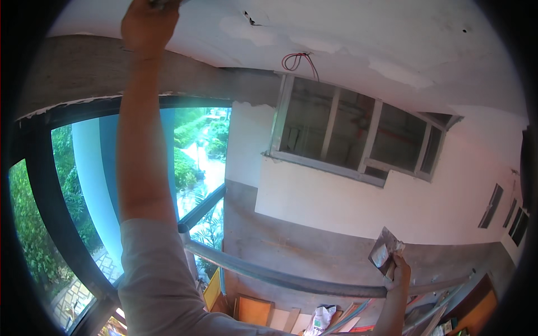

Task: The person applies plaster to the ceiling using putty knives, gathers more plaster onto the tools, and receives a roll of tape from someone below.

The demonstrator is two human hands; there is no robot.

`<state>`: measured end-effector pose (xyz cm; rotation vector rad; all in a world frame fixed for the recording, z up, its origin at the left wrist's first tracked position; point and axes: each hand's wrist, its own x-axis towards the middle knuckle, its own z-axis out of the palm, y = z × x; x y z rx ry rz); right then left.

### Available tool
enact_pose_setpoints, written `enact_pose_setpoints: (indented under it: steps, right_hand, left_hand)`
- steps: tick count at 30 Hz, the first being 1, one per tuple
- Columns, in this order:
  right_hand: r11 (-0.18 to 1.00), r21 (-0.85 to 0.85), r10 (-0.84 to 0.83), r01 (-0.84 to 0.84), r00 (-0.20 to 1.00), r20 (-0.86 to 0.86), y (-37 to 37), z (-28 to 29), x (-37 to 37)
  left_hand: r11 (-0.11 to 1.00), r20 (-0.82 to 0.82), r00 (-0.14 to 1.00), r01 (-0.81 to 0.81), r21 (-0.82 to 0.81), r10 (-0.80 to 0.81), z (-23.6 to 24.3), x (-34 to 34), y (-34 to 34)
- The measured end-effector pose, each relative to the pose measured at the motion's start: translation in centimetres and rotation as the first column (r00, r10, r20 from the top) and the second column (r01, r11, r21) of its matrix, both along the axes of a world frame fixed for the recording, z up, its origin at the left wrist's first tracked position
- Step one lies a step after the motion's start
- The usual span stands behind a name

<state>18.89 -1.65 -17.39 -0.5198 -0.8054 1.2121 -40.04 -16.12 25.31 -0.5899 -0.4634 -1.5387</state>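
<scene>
My left hand [147, 27] is raised to the white ceiling [358, 28] at the top edge, its fingers closed round a small metallic item that is cut off by the frame and too hidden to name. The left forearm rises from a grey sleeve in front of the window. At lower right, my right hand [400, 267] grips a broad putty knife [382, 249], its metal blade tilted upward and smeared with pale material. A metal rail [280, 280] runs across behind and below that hand.
A dark-framed window [40, 190] shows greenery. Red and black wires [297, 60] dangle from the ceiling above a metal-framed opening [325, 123] in the wall. Boards [255, 311], a white sack [319, 319] and long tubes lie below the rail, near a half-plastered wall [297, 218].
</scene>
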Motion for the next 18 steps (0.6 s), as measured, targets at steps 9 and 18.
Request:
enact_pose_setpoints:
  steps: [9,18]
  right_hand:
    - [0.996,-0.049,-0.076,0.076,0.997,0.001,1.1,-1.0,0.8]
    - [0.990,-0.083,-0.112,0.114,0.993,0.029,0.7,-1.1,1.1]
  left_hand:
    - [0.856,0.365,0.865,0.448,-0.258,-0.343,-4.2,-3.7,5.4]
    - [0.585,0.221,0.672,0.731,-0.351,-0.707,-0.5,-2.0,15.4]
